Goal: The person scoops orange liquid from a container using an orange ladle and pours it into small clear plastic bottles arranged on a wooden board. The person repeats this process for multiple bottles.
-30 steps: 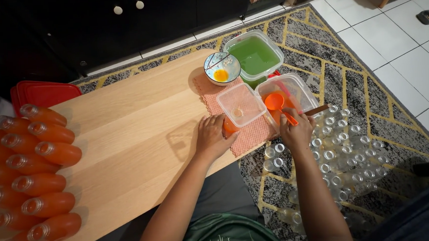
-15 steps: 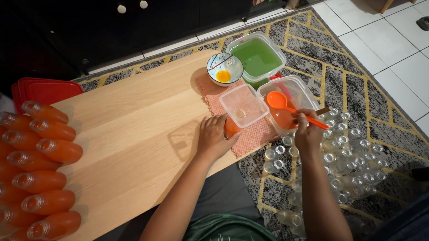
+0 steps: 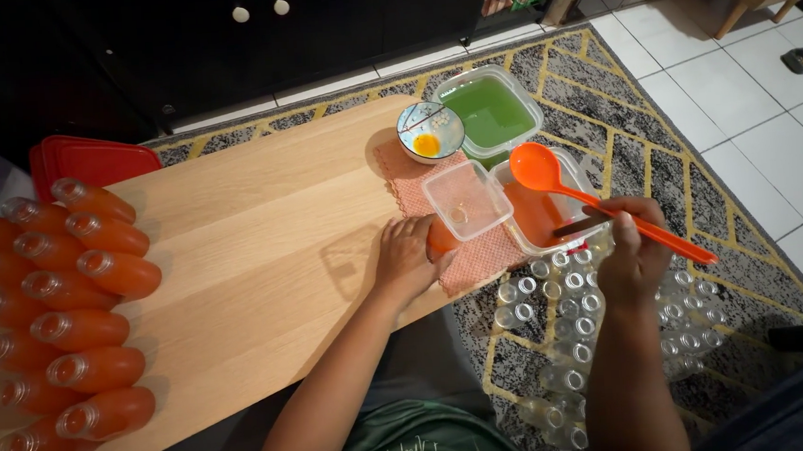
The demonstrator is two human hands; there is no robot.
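Right-hand fingers (image 3: 626, 214) wrap the ladle's (image 3: 547, 174) handle, apparently mid-length.

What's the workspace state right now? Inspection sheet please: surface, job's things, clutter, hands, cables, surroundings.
Surface: low wooden board, pink cloth at its right end.
Job's things: orange ladle over tub of orange liquid; orange-filled bottle upright on the cloth.
Clutter: filled orange bottles lying at left; empty clear bottles on the rug; lidded clear tub; green-liquid tub; small bowl; red lids.
Hands: left hand grips the bottle; right hand holds the ladle handle.
Cables: nothing seen.
Surroundings: patterned rug, white tile floor, dark cabinet.
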